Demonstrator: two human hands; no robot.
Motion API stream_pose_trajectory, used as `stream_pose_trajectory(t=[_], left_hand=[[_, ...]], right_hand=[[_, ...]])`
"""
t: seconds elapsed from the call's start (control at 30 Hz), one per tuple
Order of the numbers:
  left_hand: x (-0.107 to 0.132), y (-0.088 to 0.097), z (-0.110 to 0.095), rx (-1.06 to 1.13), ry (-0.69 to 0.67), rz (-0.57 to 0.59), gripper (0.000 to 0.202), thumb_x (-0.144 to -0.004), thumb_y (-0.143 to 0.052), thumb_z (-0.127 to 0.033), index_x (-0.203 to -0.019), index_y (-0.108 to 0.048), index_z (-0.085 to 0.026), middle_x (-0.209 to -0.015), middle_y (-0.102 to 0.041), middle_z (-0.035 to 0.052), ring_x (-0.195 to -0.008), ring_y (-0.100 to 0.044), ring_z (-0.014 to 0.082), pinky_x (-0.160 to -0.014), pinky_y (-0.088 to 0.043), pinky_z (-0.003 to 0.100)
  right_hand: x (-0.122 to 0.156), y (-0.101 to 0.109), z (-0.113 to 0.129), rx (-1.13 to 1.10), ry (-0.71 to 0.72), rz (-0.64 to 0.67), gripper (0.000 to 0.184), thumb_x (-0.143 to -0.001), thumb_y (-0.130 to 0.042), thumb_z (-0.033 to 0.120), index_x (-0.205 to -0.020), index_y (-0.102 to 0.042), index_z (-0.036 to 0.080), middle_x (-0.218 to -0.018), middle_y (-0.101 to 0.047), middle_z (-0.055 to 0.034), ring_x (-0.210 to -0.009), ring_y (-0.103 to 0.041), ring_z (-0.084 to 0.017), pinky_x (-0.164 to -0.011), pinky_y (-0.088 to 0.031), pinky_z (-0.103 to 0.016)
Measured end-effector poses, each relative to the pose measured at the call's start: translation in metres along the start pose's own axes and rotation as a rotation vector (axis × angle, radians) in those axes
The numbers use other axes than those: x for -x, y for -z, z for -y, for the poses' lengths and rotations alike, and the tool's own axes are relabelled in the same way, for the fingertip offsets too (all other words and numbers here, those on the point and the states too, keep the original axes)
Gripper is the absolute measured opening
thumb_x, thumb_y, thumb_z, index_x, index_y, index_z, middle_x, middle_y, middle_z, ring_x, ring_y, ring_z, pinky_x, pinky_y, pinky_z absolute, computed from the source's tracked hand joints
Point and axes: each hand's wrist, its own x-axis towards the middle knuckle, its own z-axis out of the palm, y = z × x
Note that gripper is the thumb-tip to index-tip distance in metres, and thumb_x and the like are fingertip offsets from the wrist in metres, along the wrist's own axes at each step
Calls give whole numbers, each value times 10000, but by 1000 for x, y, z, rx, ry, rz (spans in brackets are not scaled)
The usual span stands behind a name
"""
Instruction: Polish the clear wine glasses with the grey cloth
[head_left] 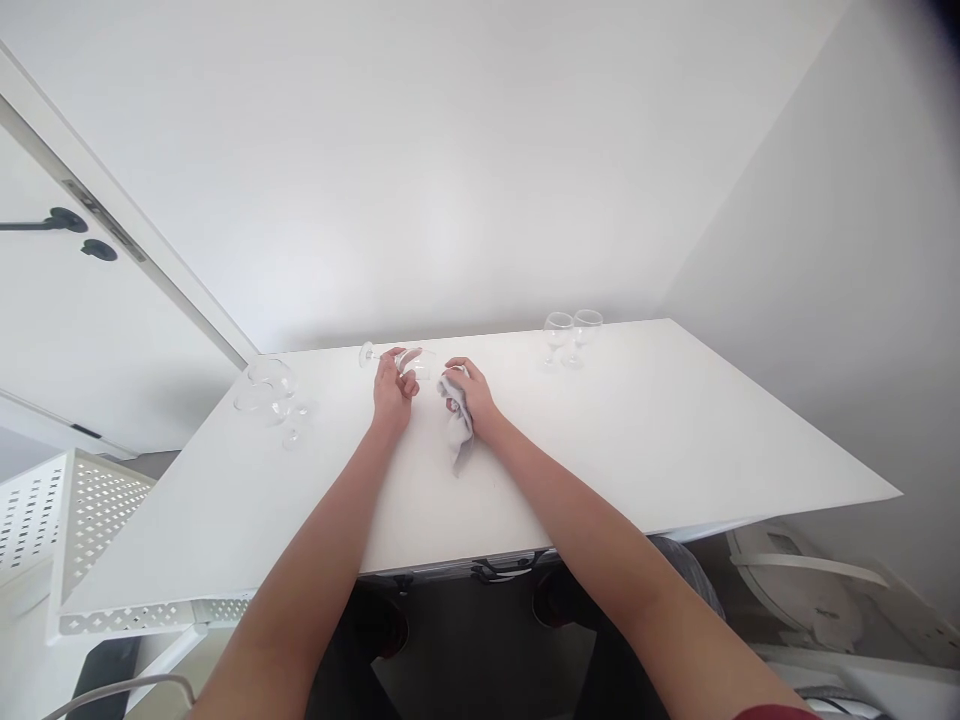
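Note:
My left hand (394,385) grips a clear wine glass (410,362) held on its side above the white table (675,430), foot pointing left. My right hand (466,395) is closed on a grey cloth (459,432), which hangs down from the fist just right of the glass bowl. The two hands are close together near the far middle of the table.
Two clear glasses (571,338) stand upright at the far right of the table. Several more glasses (271,398) lie or stand at the far left. A white perforated shelf (82,520) is at the left, a white door with black handle (64,220) beyond it.

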Motion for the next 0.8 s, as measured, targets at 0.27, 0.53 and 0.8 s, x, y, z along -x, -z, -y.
stream_pose_trajectory(t=[0.27, 0.53, 0.8], left_hand=[[-4, 5, 8, -73, -44, -22, 361, -933, -628, -601, -1056, -612, -262, -1197, -716, 80, -496, -364, 44, -458, -371, 209], [4, -4, 6, -162, -55, 43, 393, -928, -629, -627, -1047, -625, -253, -1268, -709, 98, -505, -381, 47, -475, -413, 224], [3, -1, 8, -121, -81, -12, 369, -969, -575, -595, -1067, -612, -241, -1235, -724, 99, -520, -417, 65, -500, -437, 244]], right_hand=[[-12, 22, 2, 39, 7, -176, 576, -570, -696, 259, -1078, -426, 289, -918, -570, 57, -721, -607, -126, -650, -523, -261], [-11, 15, 1, -10, 146, -155, 439, -649, -856, 482, -911, -612, 226, -945, -685, -12, -725, -605, -147, -691, -536, -314], [3, -10, -3, 196, 125, 47, 359, -881, -601, 566, -918, -690, 220, -807, -628, -6, -623, -552, -134, -585, -465, -262]])
